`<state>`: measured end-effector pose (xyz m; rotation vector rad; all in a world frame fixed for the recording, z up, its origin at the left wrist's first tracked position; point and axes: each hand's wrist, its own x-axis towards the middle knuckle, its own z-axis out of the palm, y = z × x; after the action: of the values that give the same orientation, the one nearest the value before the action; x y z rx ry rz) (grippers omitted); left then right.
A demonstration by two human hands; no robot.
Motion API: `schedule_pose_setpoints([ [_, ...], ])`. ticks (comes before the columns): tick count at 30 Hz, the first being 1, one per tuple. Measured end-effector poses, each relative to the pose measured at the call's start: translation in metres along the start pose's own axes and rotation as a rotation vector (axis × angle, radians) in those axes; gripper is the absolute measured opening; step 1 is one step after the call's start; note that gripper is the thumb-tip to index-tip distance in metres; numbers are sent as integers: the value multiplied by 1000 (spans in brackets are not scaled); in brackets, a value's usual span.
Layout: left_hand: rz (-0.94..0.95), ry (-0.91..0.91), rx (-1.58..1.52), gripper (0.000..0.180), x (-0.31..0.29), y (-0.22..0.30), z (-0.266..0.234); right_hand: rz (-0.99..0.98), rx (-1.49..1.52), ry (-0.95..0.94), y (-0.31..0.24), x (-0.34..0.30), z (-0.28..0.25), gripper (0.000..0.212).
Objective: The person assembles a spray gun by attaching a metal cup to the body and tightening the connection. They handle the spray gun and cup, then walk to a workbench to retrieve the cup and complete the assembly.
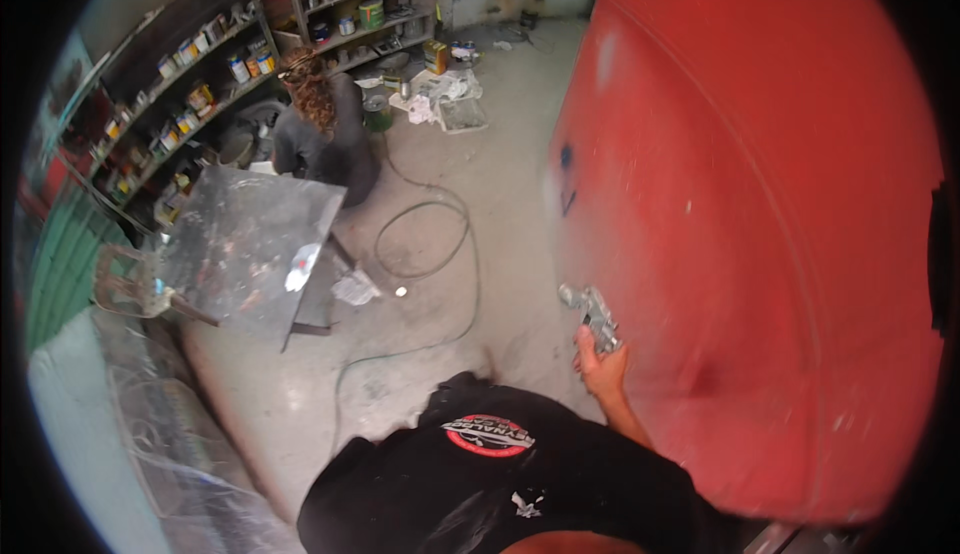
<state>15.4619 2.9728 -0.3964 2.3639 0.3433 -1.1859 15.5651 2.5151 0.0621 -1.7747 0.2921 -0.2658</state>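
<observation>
My right hand [601, 367] is closed around a silver metal spray gun [592, 316], thumb toward me. The gun is held upright beside a large red painted panel [740, 234], close to its left edge; whether it touches the panel I cannot tell. The panel has a pale, misty band along that edge, two small dark marks, and a darker red patch lower down. My black shirt [560, 484] fills the lower middle. No part of my left hand shows.
A hose [470, 284] loops across the concrete floor. To the left stands a grey-topped table [250, 244] beside a worn chair [125, 282]. A person [325, 144] crouches by shelves [190, 64] of paint cans. Papers [440, 99] and tins lie on the floor behind.
</observation>
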Motion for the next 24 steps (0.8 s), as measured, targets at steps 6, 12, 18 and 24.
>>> schedule_pose_setpoints([
  [6, 430, 750, -197, 60, 217, 421, -450, 58, 48, -7, -26, 263, 46, 31],
  [12, 857, 536, -651, 44, 251, 730, -645, 137, 87, 49, 28, 571, 75, 31],
  [18, 187, 492, -200, 55, 484, 580, -592, 91, 275, -244, 4, 923, 209, 35],
  [24, -516, -32, -512, 47, 419, 546, -521, -59, 262, -289, -69, 1206, 273, 34],
])
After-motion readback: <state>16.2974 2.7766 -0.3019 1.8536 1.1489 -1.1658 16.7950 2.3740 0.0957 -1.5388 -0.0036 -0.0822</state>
